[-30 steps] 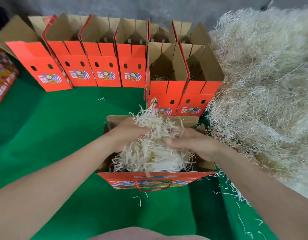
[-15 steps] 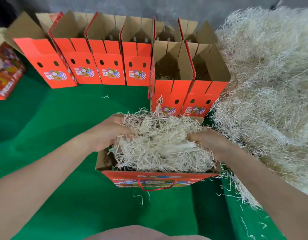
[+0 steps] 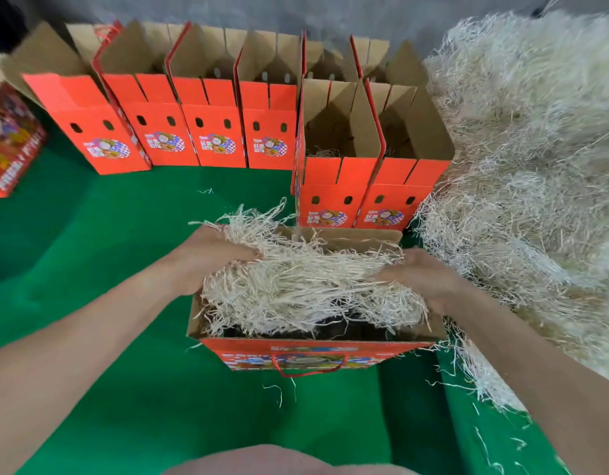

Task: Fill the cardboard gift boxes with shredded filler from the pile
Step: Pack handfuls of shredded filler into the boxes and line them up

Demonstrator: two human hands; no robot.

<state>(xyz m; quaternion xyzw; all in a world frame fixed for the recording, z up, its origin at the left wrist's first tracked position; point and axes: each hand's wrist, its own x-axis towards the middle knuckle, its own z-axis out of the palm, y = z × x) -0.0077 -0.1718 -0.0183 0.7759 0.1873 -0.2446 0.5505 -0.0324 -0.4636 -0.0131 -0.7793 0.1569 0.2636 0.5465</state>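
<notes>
An open orange gift box (image 3: 313, 353) with a red cord handle stands in front of me on the green cloth. A wide wad of pale shredded filler (image 3: 303, 286) lies stretched across its mouth, strands hanging over the left rim. My left hand (image 3: 207, 258) grips the wad's left end. At the right end my right hand (image 3: 419, 275) holds the wad with curled fingers. The big filler pile (image 3: 536, 166) rises along the right side.
A row of open orange boxes (image 3: 214, 132) lines the back, and two more (image 3: 371, 186) stand just behind the box I work on, with some filler inside. Another printed box (image 3: 8, 142) lies at the far left. Loose strands dot the green cloth (image 3: 90, 269).
The bunched clump between my hands has been pulled apart sideways into a wide layer over the box's opening. Both hands moved outward toward the box's ends.
</notes>
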